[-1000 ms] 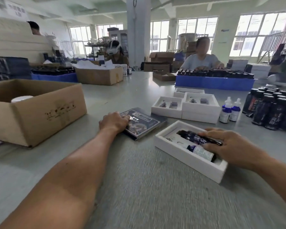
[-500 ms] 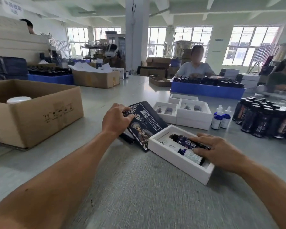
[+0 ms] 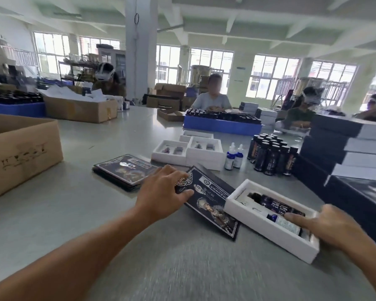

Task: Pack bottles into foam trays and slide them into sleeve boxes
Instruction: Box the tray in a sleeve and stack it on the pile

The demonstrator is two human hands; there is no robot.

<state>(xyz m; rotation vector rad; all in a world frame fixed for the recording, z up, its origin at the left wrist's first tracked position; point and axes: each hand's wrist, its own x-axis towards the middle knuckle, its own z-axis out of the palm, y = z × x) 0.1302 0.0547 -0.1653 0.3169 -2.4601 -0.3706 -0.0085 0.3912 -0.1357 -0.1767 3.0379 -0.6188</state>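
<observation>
A white foam tray (image 3: 256, 229) lies on the grey table before me, holding a tall dark bottle (image 3: 274, 203) and a small blue dropper bottle (image 3: 283, 222) laid flat. My right hand (image 3: 328, 227) rests on the tray's near right end, fingers on the bottles. My left hand (image 3: 161, 192) grips a flat dark sleeve box (image 3: 213, 207) by its left edge; the sleeve lies just left of the tray, touching it. A stack of flat sleeves (image 3: 126, 170) lies further left.
Empty foam trays (image 3: 204, 157) stand behind, beside two dropper bottles (image 3: 233, 156) and several dark bottles (image 3: 269, 155). Packed boxes (image 3: 345, 153) are stacked at the right. A cardboard carton (image 3: 20, 153) sits left. A blue crate (image 3: 221, 127) and seated people are across the table.
My left hand has pulled one sleeve off the stack and slid it right, up against the tray. My right hand stays on the tray's bottles.
</observation>
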